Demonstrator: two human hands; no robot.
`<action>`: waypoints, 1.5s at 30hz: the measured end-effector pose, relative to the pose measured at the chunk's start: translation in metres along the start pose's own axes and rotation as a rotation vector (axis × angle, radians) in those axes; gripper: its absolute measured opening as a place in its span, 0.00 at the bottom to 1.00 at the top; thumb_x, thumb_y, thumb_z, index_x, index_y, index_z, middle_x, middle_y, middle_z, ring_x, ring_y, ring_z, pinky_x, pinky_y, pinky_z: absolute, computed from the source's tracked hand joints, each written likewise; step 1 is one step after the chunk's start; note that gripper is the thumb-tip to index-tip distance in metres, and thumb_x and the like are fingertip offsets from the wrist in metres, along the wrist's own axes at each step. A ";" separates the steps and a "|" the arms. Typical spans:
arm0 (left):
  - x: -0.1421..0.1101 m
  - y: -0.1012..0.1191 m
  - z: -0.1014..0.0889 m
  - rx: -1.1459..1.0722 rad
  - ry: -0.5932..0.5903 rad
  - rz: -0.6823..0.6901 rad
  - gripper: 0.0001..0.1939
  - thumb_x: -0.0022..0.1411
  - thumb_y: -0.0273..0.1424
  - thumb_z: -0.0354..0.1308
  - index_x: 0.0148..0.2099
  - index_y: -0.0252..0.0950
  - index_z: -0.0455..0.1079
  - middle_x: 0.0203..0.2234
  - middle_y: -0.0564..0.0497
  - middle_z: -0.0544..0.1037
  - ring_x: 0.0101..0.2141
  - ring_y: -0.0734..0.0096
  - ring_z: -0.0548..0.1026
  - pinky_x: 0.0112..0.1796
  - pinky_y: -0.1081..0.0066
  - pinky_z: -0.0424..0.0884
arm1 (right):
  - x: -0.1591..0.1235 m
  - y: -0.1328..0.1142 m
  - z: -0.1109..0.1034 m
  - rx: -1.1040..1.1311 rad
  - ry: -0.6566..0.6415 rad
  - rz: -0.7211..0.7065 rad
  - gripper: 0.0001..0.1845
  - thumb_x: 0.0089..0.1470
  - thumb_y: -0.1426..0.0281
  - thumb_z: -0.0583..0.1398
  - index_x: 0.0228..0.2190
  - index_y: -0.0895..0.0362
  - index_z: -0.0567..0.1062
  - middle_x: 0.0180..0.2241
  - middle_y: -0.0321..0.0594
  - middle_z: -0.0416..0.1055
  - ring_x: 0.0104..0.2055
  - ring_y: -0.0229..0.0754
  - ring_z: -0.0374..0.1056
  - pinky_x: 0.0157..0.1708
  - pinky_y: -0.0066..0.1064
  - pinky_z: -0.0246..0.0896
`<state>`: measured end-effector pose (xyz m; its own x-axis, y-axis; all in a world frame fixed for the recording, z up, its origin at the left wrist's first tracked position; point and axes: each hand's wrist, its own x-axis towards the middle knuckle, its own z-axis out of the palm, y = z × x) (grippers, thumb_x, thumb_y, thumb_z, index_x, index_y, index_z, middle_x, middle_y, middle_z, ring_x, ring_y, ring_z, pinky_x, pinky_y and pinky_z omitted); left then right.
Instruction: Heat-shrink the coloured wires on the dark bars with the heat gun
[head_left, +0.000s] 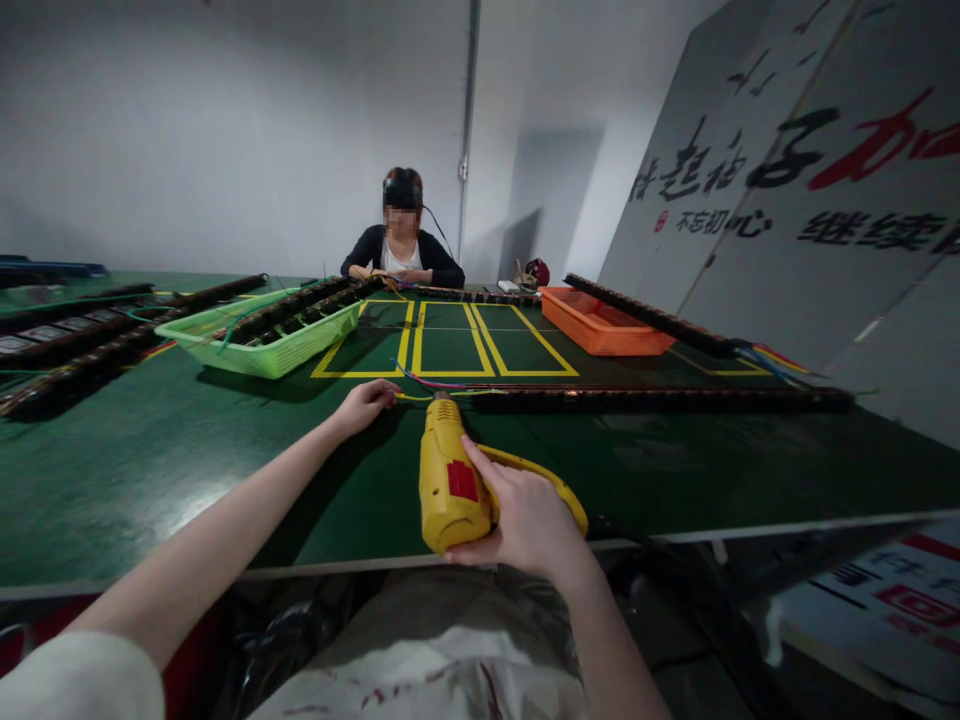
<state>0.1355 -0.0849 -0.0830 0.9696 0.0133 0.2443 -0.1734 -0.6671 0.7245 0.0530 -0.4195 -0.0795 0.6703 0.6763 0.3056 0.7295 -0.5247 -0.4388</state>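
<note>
My right hand (529,515) is wrapped round a yellow heat gun (444,475) with a red patch on its side. Its nozzle points away from me, toward thin coloured wires (442,386). Those wires come out of the left end of a long dark strip (660,400) lying across the table. My left hand (367,404) rests low over the table to the left of the nozzle, its fingers pinching the end of a yellow wire (411,397). Blue and red wires lie just beyond the fingertips.
A light green basket (277,355) holding dark strips stands to the left; an orange basket (600,335) with another strip (652,315) across it stands to the right. More strips (82,350) lie far left. Yellow tape rectangles (450,374) mark the green table. Opposite sits a person (403,245).
</note>
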 end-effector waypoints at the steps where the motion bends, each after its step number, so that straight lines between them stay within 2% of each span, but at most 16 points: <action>1: 0.001 -0.001 0.000 -0.004 -0.001 0.000 0.22 0.54 0.41 0.51 0.44 0.28 0.68 0.30 0.46 0.72 0.31 0.72 0.71 0.36 0.70 0.69 | 0.001 -0.003 0.002 -0.009 0.008 0.003 0.65 0.31 0.37 0.60 0.63 0.53 0.41 0.43 0.43 0.68 0.42 0.49 0.66 0.42 0.40 0.61; 8: 0.001 0.000 0.002 0.001 0.017 -0.012 0.23 0.53 0.41 0.51 0.45 0.28 0.67 0.32 0.45 0.73 0.32 0.71 0.71 0.37 0.68 0.70 | 0.006 -0.032 0.014 -0.084 0.042 0.041 0.65 0.35 0.36 0.57 0.63 0.60 0.41 0.40 0.48 0.68 0.40 0.52 0.65 0.40 0.43 0.59; 12: 0.001 0.003 0.002 0.077 0.029 0.007 0.22 0.54 0.40 0.50 0.45 0.28 0.68 0.33 0.45 0.74 0.31 0.70 0.71 0.37 0.67 0.70 | 0.014 -0.048 0.019 -0.093 0.025 0.032 0.66 0.34 0.37 0.57 0.63 0.60 0.41 0.40 0.48 0.67 0.40 0.50 0.64 0.41 0.42 0.59; 18: -0.001 0.009 0.002 0.232 0.061 0.042 0.19 0.55 0.38 0.48 0.43 0.31 0.69 0.36 0.46 0.75 0.38 0.66 0.72 0.43 0.66 0.68 | 0.022 -0.061 0.026 -0.060 0.009 0.029 0.67 0.32 0.36 0.57 0.63 0.60 0.41 0.40 0.48 0.67 0.40 0.51 0.64 0.42 0.45 0.59; 23: -0.004 0.017 0.002 0.268 0.050 0.062 0.18 0.56 0.37 0.48 0.42 0.31 0.69 0.36 0.46 0.75 0.38 0.68 0.72 0.41 0.69 0.68 | 0.017 -0.052 0.018 0.004 -0.007 0.041 0.66 0.31 0.34 0.57 0.63 0.54 0.42 0.43 0.45 0.68 0.43 0.50 0.65 0.44 0.43 0.58; 29: -0.002 0.007 0.005 0.338 0.091 0.151 0.16 0.59 0.35 0.45 0.41 0.32 0.68 0.36 0.46 0.74 0.37 0.69 0.72 0.40 0.70 0.68 | 0.000 -0.022 0.002 0.026 -0.022 0.092 0.66 0.28 0.37 0.60 0.63 0.48 0.41 0.46 0.39 0.68 0.45 0.48 0.65 0.44 0.42 0.58; 33: -0.002 0.003 0.004 0.380 0.085 0.181 0.14 0.60 0.32 0.44 0.42 0.33 0.67 0.39 0.47 0.73 0.39 0.70 0.71 0.41 0.71 0.67 | -0.011 -0.007 -0.006 0.010 -0.031 0.164 0.65 0.30 0.41 0.63 0.63 0.50 0.42 0.49 0.41 0.66 0.46 0.49 0.65 0.45 0.42 0.58; 38: -0.006 0.010 0.004 0.454 0.077 0.138 0.13 0.62 0.32 0.43 0.43 0.36 0.66 0.42 0.47 0.72 0.42 0.68 0.71 0.43 0.69 0.66 | -0.017 -0.004 -0.011 0.004 -0.012 0.211 0.64 0.30 0.45 0.65 0.63 0.51 0.44 0.49 0.43 0.66 0.47 0.51 0.64 0.46 0.41 0.57; 45: -0.009 0.019 0.005 0.556 0.070 0.105 0.13 0.62 0.30 0.42 0.44 0.36 0.66 0.42 0.48 0.73 0.41 0.66 0.71 0.41 0.68 0.66 | -0.016 0.002 -0.006 -0.015 -0.048 0.172 0.64 0.33 0.40 0.61 0.63 0.52 0.40 0.50 0.44 0.65 0.48 0.52 0.63 0.46 0.43 0.56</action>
<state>0.1239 -0.1020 -0.0747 0.9350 -0.0378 0.3526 -0.1333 -0.9589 0.2505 0.0447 -0.4341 -0.0795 0.7781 0.6000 0.1859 0.6070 -0.6420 -0.4685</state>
